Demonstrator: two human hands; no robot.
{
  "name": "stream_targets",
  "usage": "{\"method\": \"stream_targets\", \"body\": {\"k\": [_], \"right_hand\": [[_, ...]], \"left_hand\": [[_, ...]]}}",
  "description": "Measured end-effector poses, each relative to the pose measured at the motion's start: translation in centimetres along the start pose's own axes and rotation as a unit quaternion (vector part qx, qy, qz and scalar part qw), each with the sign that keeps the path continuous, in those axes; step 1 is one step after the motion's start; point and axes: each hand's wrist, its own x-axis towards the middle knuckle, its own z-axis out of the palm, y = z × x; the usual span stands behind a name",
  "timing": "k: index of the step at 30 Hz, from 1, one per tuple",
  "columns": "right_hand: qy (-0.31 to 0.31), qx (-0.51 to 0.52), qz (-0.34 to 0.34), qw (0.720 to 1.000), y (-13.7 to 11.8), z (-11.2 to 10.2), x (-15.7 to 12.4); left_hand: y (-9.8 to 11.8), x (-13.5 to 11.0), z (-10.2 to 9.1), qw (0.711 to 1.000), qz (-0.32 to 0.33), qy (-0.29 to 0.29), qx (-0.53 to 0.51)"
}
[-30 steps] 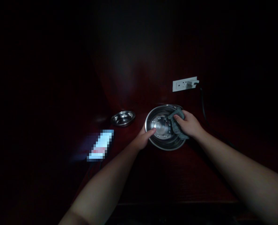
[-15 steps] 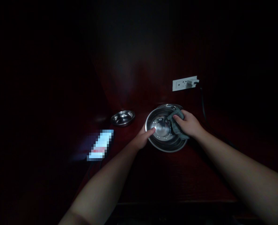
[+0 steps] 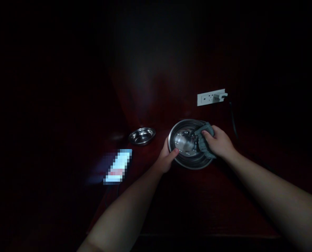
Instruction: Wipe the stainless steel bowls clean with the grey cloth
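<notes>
A shiny steel bowl (image 3: 185, 141) is held tilted, its inside facing me. My left hand (image 3: 167, 157) grips the left rim, thumb over the inner wall and the other fingers hidden behind. At the right rim, my right hand (image 3: 220, 140) pinches a grey-green cloth (image 3: 205, 141) that drapes over the edge, partly inside the bowl. A smaller steel bowl (image 3: 142, 136) rests on the dark red surface, left of my left hand and apart from it.
A lit, pixelated phone-like screen (image 3: 117, 167) lies at the left, a thin cord near it. On the back wall is a white socket plate (image 3: 210, 97) with a plug (image 3: 220, 95) in it; a dark cable (image 3: 233, 120) hangs down. The surroundings are very dark.
The whole view has shifted slightly, so everything sits a little right. A second steel dish behind the held bowl is now covered by it. Both hands keep their grip.
</notes>
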Motion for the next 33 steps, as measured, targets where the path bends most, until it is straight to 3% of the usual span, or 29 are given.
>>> {"method": "stream_targets", "body": {"k": [4, 10, 33], "right_hand": [[-0.014, 0.025, 0.006, 1.000, 0.3, 0.2, 0.1], [-0.048, 0.078, 0.001, 0.996, 0.9, 0.9, -0.2], [-0.044, 0.030, -0.021, 0.998, 0.7, 0.6, -0.3]], "left_hand": [[-0.1, 0.1, 0.2, 1.000, 0.006, -0.006, 0.001], [-0.1, 0.4, 0.3, 0.999, -0.022, 0.044, -0.009], [0.4, 0.4, 0.3, 0.996, -0.059, 0.069, -0.017]]}}
